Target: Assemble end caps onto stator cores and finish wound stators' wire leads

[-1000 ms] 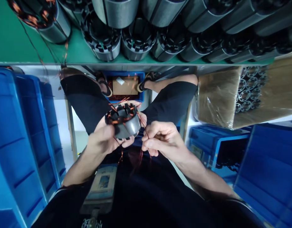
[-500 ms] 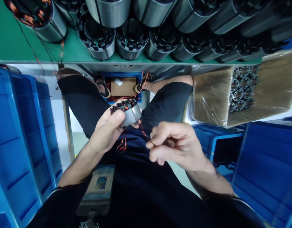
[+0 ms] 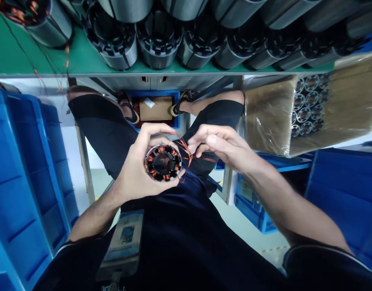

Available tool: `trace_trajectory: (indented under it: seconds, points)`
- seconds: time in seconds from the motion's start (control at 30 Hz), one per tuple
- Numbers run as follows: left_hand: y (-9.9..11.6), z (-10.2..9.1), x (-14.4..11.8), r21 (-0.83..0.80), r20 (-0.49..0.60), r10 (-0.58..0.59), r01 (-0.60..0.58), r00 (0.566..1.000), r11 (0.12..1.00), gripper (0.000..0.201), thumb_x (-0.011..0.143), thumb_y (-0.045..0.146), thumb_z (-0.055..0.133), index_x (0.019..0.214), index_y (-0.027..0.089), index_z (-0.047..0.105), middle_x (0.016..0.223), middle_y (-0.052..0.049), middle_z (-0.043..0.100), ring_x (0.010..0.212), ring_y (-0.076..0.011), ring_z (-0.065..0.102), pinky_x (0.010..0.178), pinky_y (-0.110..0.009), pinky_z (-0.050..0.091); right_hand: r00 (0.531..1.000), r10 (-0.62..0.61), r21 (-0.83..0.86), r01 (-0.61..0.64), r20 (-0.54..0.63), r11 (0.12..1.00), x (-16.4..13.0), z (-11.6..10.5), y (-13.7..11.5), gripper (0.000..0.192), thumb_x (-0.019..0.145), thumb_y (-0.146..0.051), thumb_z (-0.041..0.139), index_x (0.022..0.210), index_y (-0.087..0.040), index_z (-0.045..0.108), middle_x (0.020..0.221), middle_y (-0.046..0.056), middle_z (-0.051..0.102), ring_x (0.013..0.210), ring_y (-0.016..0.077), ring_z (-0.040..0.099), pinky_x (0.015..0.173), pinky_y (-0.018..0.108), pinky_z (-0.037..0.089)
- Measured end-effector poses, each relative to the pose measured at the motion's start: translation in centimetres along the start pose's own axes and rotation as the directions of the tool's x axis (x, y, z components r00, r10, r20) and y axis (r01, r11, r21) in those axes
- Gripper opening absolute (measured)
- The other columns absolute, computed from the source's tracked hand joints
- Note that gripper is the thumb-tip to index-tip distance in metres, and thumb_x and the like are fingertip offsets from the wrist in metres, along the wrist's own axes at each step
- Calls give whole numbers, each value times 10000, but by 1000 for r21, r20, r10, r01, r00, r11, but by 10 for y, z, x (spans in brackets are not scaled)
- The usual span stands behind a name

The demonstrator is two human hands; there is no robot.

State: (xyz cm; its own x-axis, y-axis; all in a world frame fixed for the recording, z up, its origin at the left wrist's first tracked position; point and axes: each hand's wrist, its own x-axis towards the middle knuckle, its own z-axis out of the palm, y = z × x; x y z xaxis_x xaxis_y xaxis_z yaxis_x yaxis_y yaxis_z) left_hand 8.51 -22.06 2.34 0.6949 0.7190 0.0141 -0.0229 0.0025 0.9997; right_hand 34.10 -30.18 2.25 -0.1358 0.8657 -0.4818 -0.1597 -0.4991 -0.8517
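Note:
My left hand is wrapped round a motor stator, a ring with copper windings, held over my lap. Its round open end faces up toward me, showing the coils inside. Thin reddish copper wires trail from the stator's right side. Where they bunch together, my right hand has its thumb and fingertips closed at the wires; the exact grip is partly hidden by the fingers.
Rows of stators stand on the green bench ahead. A carton holding metal rings is at right. Blue bins flank my left, and a blue tray with cardboard lies between my feet.
The stator has turned from lying side-on to showing its open end. My right hand has moved up and away from me, from a single wire strand to the bunched wires.

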Motion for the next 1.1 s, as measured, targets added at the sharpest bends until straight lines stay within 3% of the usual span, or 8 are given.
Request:
trace_trajectory:
  seconds: [0.13, 0.27, 0.47, 0.53, 0.63, 0.8, 1.0, 1.1]
  points:
    - [7, -3, -4, 64, 158, -124, 115, 980, 991, 1064, 744, 124, 1041, 1651, 354, 534, 1204, -14, 822, 1054, -246, 877, 854, -305, 686, 964, 15, 39, -26, 264, 999, 2, 9, -46, 333, 964, -415, 1011, 1040, -160, 810, 923, 23, 871, 769, 127, 803, 721, 231, 642]
    - [5, -5, -10, 57, 276, -147, 136, 950, 989, 1129, 767, 243, 1062, 1718, 393, 471, 1178, -19, 846, 1011, -278, 892, 822, -344, 690, 959, -85, 8, 86, 272, 996, 4, 15, -51, 212, 1019, -294, 950, 994, -149, 797, 865, 11, 852, 733, 102, 778, 661, 203, 609]
    - [-12, 7, -16, -37, 5, 217, -216, 976, 976, 805, 711, 239, 1088, 1403, 328, 686, 1129, -15, 844, 943, -249, 877, 805, -363, 693, 972, -219, -281, 236, 92, 930, -4, -7, -38, 244, 1030, -408, 950, 951, -205, 841, 846, -6, 831, 715, 115, 747, 655, 251, 600]
    - [-14, 11, -15, 16, -77, 224, -223, 972, 975, 738, 713, 255, 1105, 1332, 323, 710, 1101, -6, 833, 958, -255, 876, 814, -384, 696, 946, -318, -510, 242, -67, 826, -11, -16, -36, 206, 1051, -400, 925, 959, -229, 860, 862, 6, 853, 729, 135, 770, 669, 280, 616]
    - [-9, 11, -10, 87, -198, 158, -143, 967, 986, 651, 765, 316, 1089, 1308, 320, 731, 1128, -4, 801, 1003, -253, 863, 875, -427, 697, 769, -616, -793, 265, -170, 549, -26, -15, -39, 114, 1014, -277, 952, 1107, -279, 886, 1026, 55, 903, 843, 203, 824, 765, 373, 680]
    - [5, 15, 0, 13, -279, 92, -92, 956, 996, 621, 764, 331, 1111, 1256, 294, 734, 1126, 8, 787, 991, -225, 823, 876, -422, 668, 635, -672, -753, 635, 382, 172, -39, 16, -44, 257, 1031, -144, 904, 1250, -268, 852, 1324, 89, 915, 1004, 248, 904, 806, 367, 753]
    - [10, 15, 2, -29, -279, 14, -23, 960, 999, 603, 787, 355, 1114, 1233, 301, 713, 1129, 4, 798, 1025, -245, 832, 911, -437, 682, 748, -619, -822, 496, 241, 279, -26, 15, -25, 142, 1145, -251, 799, 1205, -321, 907, 1021, 22, 912, 854, 197, 876, 795, 312, 721]
    - [0, 14, 1, 31, -239, 91, -86, 967, 996, 675, 733, 328, 1159, 1231, 285, 705, 1088, 7, 768, 983, -220, 846, 868, -388, 688, 729, -652, -821, 493, 209, 288, -18, 3, -7, 178, 1145, -195, 773, 1162, -305, 912, 1021, 23, 913, 871, 183, 879, 784, 283, 697]
